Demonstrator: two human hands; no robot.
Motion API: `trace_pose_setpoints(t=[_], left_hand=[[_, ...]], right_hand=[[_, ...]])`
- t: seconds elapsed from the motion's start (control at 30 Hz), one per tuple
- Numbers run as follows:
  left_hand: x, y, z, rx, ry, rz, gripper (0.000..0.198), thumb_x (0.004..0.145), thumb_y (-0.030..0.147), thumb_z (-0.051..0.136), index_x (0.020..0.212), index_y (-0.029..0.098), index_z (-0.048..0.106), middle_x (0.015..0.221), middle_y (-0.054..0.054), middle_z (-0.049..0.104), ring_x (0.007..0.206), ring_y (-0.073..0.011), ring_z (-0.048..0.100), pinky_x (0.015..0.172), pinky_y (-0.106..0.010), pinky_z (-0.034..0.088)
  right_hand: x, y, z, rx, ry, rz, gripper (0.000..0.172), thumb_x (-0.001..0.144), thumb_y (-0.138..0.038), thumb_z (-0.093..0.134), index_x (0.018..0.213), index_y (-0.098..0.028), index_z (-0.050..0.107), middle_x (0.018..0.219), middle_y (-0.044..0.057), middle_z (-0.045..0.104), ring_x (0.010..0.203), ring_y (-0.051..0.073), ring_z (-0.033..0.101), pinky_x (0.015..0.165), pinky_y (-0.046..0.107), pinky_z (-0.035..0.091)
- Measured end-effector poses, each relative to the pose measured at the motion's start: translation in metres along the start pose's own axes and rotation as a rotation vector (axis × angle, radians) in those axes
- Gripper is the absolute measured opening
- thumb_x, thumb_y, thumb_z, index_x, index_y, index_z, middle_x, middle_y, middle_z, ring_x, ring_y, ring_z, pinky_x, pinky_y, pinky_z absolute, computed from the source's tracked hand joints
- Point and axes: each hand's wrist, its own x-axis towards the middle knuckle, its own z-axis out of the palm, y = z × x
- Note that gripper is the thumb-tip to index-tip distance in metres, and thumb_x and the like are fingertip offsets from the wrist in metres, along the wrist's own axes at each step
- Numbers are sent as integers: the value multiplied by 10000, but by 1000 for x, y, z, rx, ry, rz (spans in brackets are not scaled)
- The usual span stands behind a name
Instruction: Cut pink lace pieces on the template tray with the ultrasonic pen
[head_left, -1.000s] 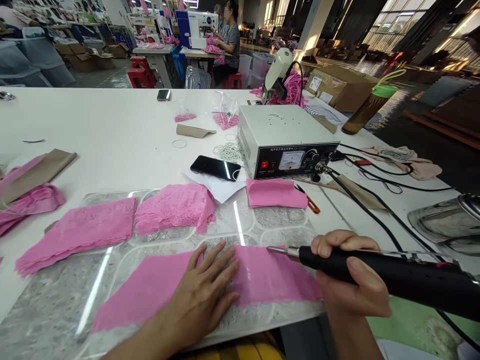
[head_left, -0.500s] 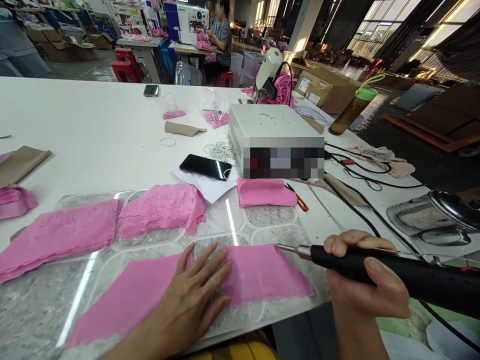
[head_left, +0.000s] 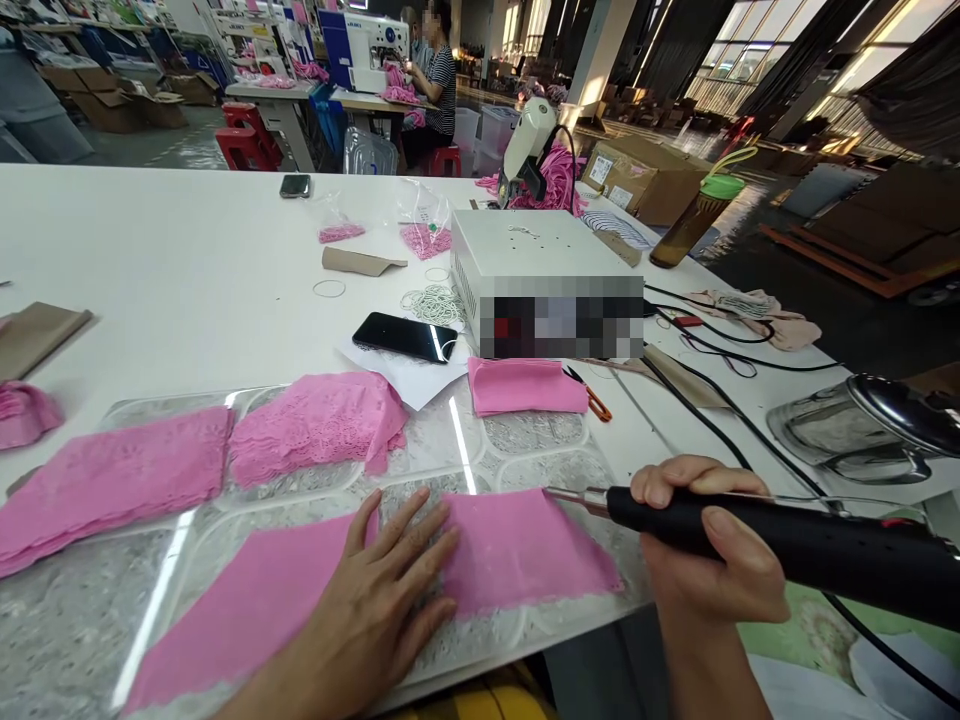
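My left hand point(head_left: 390, 590) lies flat with its fingers spread, over the inner edges of a pink fabric piece point(head_left: 251, 600) and a second pink piece point(head_left: 525, 555). Both pieces rest on a clear patterned mat point(head_left: 67, 620). My right hand point(head_left: 705, 540) is wrapped round a black handheld tool point(head_left: 817, 545) with a cable. The metal tip of the tool is at the upper right corner of the second piece. Stacked pink fabric point(head_left: 127, 475) and a lacy pink stack point(head_left: 319, 420) lie behind my left hand.
A grey box point(head_left: 540, 245) stands behind a folded pink piece point(head_left: 525, 387). Around it are a phone point(head_left: 405, 336), orange snips point(head_left: 598, 403), black cables, a glass pot point(head_left: 847, 430) and a bottle point(head_left: 694, 225). A person in a striped top point(head_left: 441, 90) sits at a sewing machine point(head_left: 367, 50).
The view has shifted slightly. My right hand and the tool have moved a little to the left, with the tip still at the fabric's corner. My left hand stays spread on the fabric.
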Motion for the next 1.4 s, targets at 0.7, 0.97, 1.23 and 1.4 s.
trace_pose_setpoints(t=[0.7,0.97,1.23,1.4], left_hand=[[3,-2,-9,-31,-27,131,457,921,239,579,1370,158,548,1467,-54,502,1471,-290,256,1226,-482,25],[6,-4,-10,-7,-52,163,461,917,263,590,1366,168,555,1463,-50,506,1468,-293,263,1226,-501,5],[5,-4,-10,-10,-43,159,462,918,264,593,1370,179,551,1449,-53,523,1459,-287,291,1229,-495,10],[3,1,-7,-59,-41,85,433,953,250,535,1384,214,538,1431,-48,544,1441,-273,333,1227,-498,41]], right_hand=[[3,-22,-25,15,5,26,134,628,-271,618,719,-173,622,685,-3,590,468,98,500,427,270,438],[-3,-24,-24,27,-9,36,138,660,-263,634,754,-164,621,713,1,601,486,95,519,448,271,451],[-4,-22,-22,53,-11,39,140,665,-263,648,763,-166,624,726,-4,604,497,90,526,462,266,456],[-4,-19,-20,49,-46,45,148,670,-274,656,780,-177,640,741,2,606,513,99,533,480,279,464]])
